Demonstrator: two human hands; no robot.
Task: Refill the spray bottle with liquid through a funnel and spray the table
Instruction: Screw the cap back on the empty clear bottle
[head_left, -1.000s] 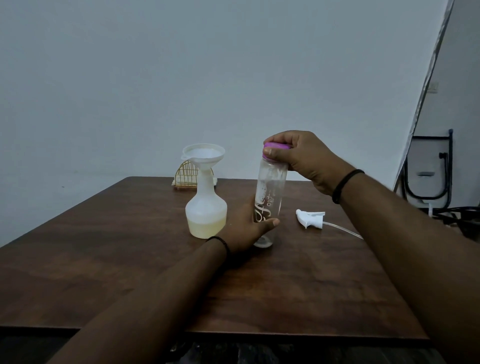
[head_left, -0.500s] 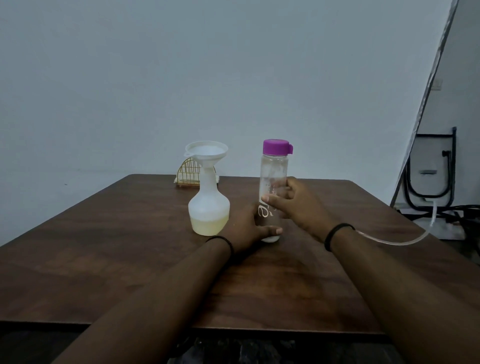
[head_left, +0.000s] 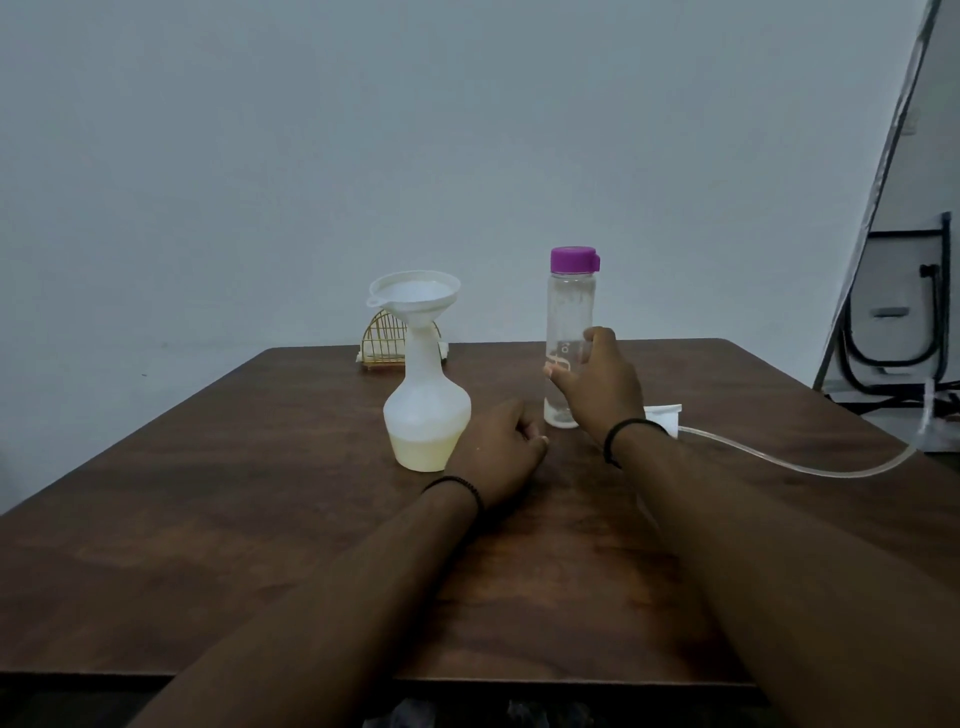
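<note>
A right hand (head_left: 597, 384) is gripping the capped, emptied water bottle (head_left: 569, 332) to set it aside, while the left hand (head_left: 498, 452) is resting loosely curled, holding nothing, beside the funnel-topped spray bottle (head_left: 427, 415).

A plain, pale grey-blue wall (head_left: 467, 156) fills the back of the room under dim, even light. In front of it stands a dark brown wooden table (head_left: 260, 519) with visible grain. At the far right a slanted panel edge (head_left: 883, 171) leans against a white wall, beside what may be a black metal frame (head_left: 893, 332).
</note>
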